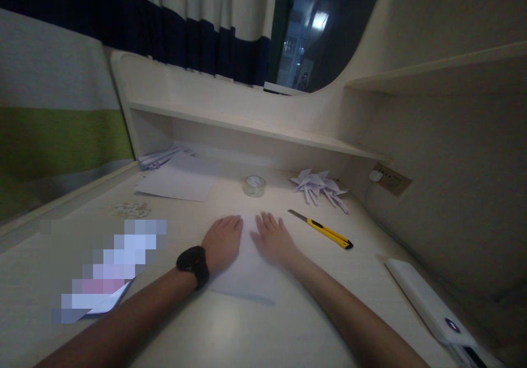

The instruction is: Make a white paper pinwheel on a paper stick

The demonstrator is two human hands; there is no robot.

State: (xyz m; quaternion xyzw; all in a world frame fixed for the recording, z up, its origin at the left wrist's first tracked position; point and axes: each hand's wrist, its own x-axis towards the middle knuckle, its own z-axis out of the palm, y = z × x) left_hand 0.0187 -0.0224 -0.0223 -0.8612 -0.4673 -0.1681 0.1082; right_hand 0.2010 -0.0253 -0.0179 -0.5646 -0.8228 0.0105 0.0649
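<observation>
A white sheet of paper point(247, 280) lies on the desk in front of me, its near edge towards my body. My left hand point(223, 240), below a black wristwatch point(193, 265), is closed at the paper's left side, fingers curled together and touching it; their tips are hidden. Flat on the upper right part of the sheet, my right hand point(275, 239) has its fingers apart and is slightly blurred. To its right lies a yellow utility knife point(329, 233) with the blade out. A roll of clear tape point(254, 187) sits beyond both hands.
Folded paper pinwheels point(317, 184) lie at the back right. More paper sheets point(181, 176) and rolled paper sticks point(158, 157) are at the back left. Small pale pieces point(132, 210) lie near a pixelated phone point(111, 274). A white device point(428, 302) stands along the right wall.
</observation>
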